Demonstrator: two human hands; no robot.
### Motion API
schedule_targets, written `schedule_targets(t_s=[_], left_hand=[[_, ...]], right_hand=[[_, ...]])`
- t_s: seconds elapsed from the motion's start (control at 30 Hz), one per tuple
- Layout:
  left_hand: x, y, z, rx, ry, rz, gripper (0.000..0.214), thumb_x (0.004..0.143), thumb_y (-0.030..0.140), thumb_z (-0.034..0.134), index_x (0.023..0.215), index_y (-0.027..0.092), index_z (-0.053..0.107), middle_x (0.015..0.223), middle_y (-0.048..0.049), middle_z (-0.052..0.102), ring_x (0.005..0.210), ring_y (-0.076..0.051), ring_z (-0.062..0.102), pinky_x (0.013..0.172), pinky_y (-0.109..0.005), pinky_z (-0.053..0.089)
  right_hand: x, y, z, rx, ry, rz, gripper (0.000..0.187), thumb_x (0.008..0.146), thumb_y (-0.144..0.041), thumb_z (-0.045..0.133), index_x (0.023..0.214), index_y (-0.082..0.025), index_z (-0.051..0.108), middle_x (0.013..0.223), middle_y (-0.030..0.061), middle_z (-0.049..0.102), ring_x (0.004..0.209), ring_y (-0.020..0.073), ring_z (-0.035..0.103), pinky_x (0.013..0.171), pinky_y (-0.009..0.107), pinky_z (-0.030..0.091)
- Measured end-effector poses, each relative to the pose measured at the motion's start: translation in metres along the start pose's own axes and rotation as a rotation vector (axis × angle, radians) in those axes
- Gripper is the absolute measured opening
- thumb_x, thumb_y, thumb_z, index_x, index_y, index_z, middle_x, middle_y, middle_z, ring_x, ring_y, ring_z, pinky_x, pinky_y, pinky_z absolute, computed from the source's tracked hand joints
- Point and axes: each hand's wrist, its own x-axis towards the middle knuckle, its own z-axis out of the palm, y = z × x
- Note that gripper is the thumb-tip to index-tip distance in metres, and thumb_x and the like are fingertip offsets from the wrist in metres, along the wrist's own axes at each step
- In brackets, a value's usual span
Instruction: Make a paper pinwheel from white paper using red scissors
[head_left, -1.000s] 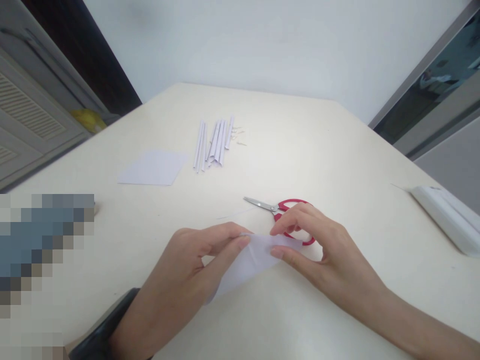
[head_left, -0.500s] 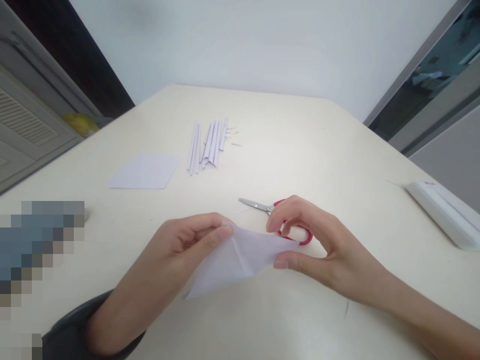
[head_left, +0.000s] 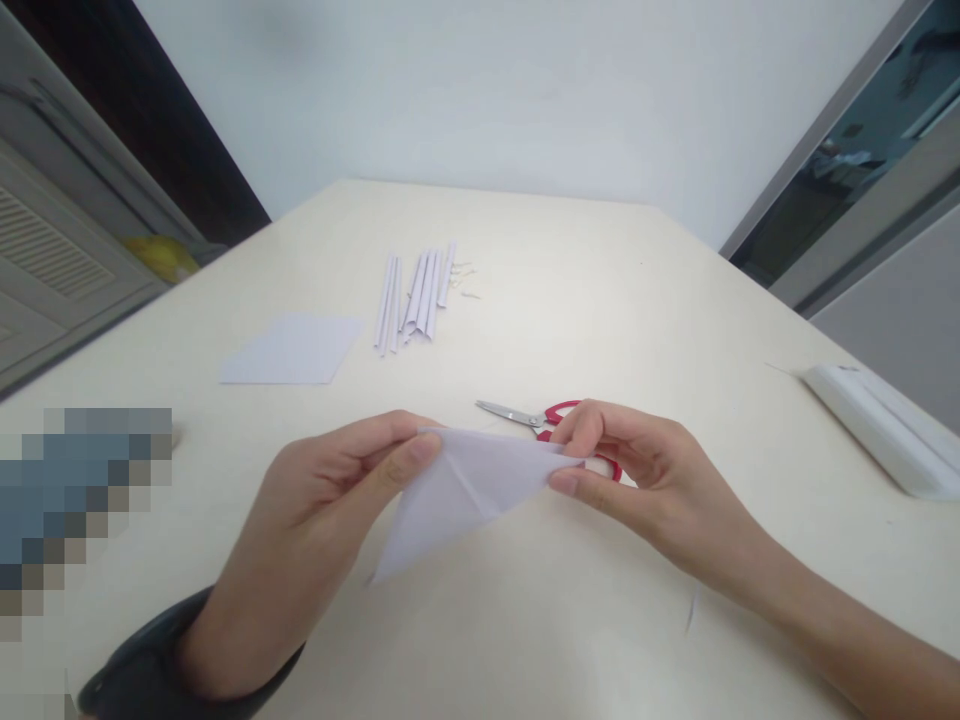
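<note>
A white sheet of paper (head_left: 457,485), folded into a triangle with a crease down its middle, is held up between both hands above the table. My left hand (head_left: 337,480) pinches its upper left corner between thumb and fingers. At the right corner, my right hand (head_left: 637,465) grips the paper between thumb and forefinger. Just behind that hand lies a pair of scissors (head_left: 517,413) with red handles, its blades pointing left; the fingers partly cover the handles.
Several rolled paper tubes (head_left: 424,295) lie at the table's middle back, with small scraps (head_left: 466,280) beside them. Left of them rests a flat stack of paper (head_left: 292,350). A white packet (head_left: 885,430) sits at the right edge, and a thin strip (head_left: 691,610) lies near my right forearm.
My right thumb and fingers have closed on the paper's right corner. My left hand has shifted slightly left, and the paper has been raised a little.
</note>
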Motion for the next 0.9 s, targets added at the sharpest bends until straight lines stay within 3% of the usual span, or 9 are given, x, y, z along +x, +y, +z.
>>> schedule_targets(t_s=[0.1,0.27,0.37,0.5,0.6,0.77,0.9], left_hand=[[0.0,0.006,0.0,0.156,0.086,0.094,0.018,0.087,0.035,0.063,0.074,0.024,0.07,0.063,0.0071,0.065,0.057,-0.013,0.054,0.049,-0.019,0.04],[0.001,0.008,-0.002,0.203,-0.004,0.145,0.018,0.088,0.035,0.062,0.076,0.024,0.071,0.064,0.0073,0.067,0.056,-0.013,0.057,0.048,-0.017,0.042],[-0.001,0.005,-0.001,0.191,-0.049,0.173,0.018,0.091,0.036,0.059,0.083,0.026,0.073,0.062,0.0088,0.068,0.052,-0.011,0.059,0.045,-0.015,0.041],[-0.004,0.003,0.002,0.264,-0.058,0.248,0.019,0.094,0.031,0.055,0.09,0.031,0.074,0.066,0.012,0.073,0.053,-0.009,0.063,0.047,-0.013,0.042],[-0.005,0.004,0.003,0.29,-0.029,0.281,0.017,0.093,0.03,0.056,0.086,0.032,0.072,0.062,0.0143,0.072,0.049,-0.007,0.062,0.045,-0.012,0.04],[-0.006,0.006,0.002,0.304,-0.029,0.326,0.017,0.093,0.027,0.057,0.085,0.032,0.071,0.064,0.0155,0.072,0.051,-0.006,0.062,0.047,-0.011,0.04],[-0.006,0.006,0.003,0.307,-0.03,0.312,0.016,0.093,0.026,0.057,0.088,0.032,0.071,0.066,0.0153,0.072,0.054,-0.006,0.062,0.049,-0.011,0.041]], right_hand=[[-0.002,0.002,0.003,0.039,0.035,0.04,0.022,0.086,-0.013,0.068,0.072,-0.023,0.054,0.079,-0.0022,0.061,0.098,0.0196,0.06,0.073,0.028,0.047],[-0.002,0.005,0.005,0.197,0.008,0.065,0.016,0.087,-0.014,0.068,0.084,-0.023,0.055,0.097,-0.0003,0.065,0.102,0.018,0.061,0.08,0.028,0.049],[-0.003,0.006,0.009,0.273,-0.04,0.149,0.031,0.083,-0.014,0.073,0.103,-0.028,0.053,0.094,-0.0039,0.068,0.088,0.0149,0.062,0.075,0.027,0.049],[-0.004,0.009,0.014,0.244,-0.061,0.214,0.014,0.081,-0.018,0.075,0.085,-0.024,0.063,0.079,-0.0047,0.064,0.073,0.013,0.06,0.064,0.025,0.046],[-0.002,0.009,0.013,0.284,-0.023,0.272,0.014,0.082,-0.02,0.075,0.074,-0.022,0.063,0.067,-0.0044,0.066,0.066,0.0126,0.062,0.063,0.025,0.048],[0.003,0.007,0.005,0.325,-0.046,0.275,0.015,0.085,-0.021,0.073,0.073,-0.018,0.064,0.065,-0.0011,0.072,0.061,0.0113,0.067,0.058,0.02,0.051],[0.004,0.006,0.0,0.332,-0.077,0.222,0.011,0.093,-0.02,0.065,0.083,-0.017,0.068,0.071,0.0013,0.074,0.065,0.0117,0.071,0.057,0.018,0.053]])
